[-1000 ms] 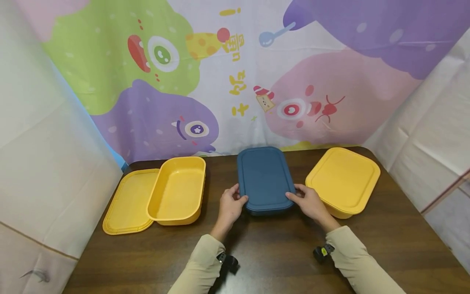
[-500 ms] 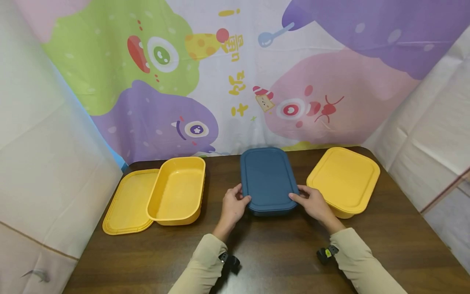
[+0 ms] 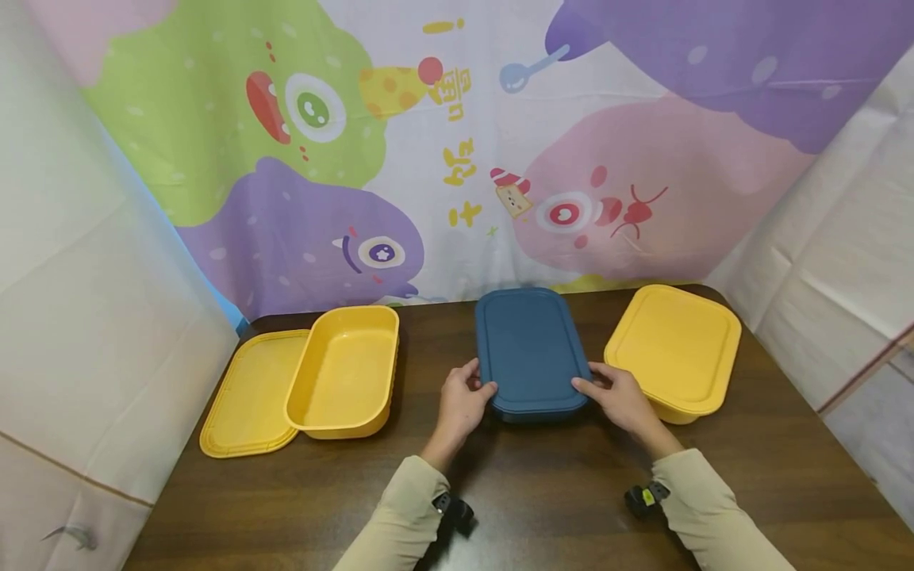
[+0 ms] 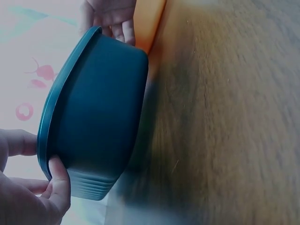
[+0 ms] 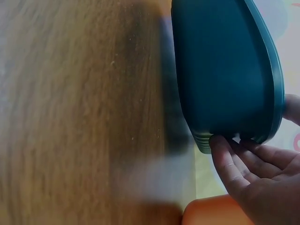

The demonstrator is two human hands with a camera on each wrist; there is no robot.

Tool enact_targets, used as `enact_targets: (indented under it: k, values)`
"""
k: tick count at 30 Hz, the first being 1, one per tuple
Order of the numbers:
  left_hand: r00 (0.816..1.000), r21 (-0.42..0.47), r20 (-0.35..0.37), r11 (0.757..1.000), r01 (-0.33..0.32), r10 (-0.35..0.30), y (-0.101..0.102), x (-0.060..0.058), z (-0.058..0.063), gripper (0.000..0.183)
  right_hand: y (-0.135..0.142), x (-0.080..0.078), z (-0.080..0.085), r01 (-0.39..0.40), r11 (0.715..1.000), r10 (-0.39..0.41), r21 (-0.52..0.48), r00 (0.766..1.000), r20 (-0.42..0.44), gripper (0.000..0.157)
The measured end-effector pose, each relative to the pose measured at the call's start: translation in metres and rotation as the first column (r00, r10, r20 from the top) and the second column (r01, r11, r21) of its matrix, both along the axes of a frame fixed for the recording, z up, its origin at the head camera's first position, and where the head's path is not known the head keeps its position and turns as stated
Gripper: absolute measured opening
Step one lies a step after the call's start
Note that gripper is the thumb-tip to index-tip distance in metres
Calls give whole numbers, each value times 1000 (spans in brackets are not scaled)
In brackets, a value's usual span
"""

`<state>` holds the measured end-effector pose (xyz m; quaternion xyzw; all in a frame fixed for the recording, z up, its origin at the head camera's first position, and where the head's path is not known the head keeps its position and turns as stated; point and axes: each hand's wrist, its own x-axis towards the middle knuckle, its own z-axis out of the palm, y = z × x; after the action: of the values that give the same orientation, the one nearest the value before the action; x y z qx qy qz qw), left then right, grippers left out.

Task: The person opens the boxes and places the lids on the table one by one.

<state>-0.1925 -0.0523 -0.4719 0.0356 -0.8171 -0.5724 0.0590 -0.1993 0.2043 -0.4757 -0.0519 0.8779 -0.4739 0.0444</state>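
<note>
A dark blue lidded food container [image 3: 531,349] stands at the middle back of the table, its lid seated on top. My left hand [image 3: 462,400] grips its near left corner, thumb on the lid's rim and fingers under it along the side. At the near right corner my right hand [image 3: 620,396] holds it the same way, with the thumb on top. Both wrist views show the blue container [image 4: 98,108] from its near end, with the fingers of the right hand [image 5: 262,168] against its ribbed side. Close beside that hand sits a yellow lidded container [image 3: 674,349].
An open yellow container [image 3: 343,428] stands at the left with nothing inside, its edge over a loose yellow lid [image 3: 250,396]. A printed cloth [image 3: 464,262] hangs behind the wooden table [image 3: 557,507].
Both hands have slid the blue container a little to the right, nearer the yellow lidded one. That one has shifted very slightly right at its left edge; the left-hand items stay put.
</note>
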Motion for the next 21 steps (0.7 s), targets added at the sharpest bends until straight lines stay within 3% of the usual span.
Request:
enact_targets:
  k: [11,21]
  values:
    - [999,-15,-29,999,32,-33,9,3,-3,53,10,6,0,37,997,-37,67,999,7,67]
    - [999,-20,-7,999,37,-37,15,6,-8,54,11,10,0,58,992,-56,112,998,-19,63]
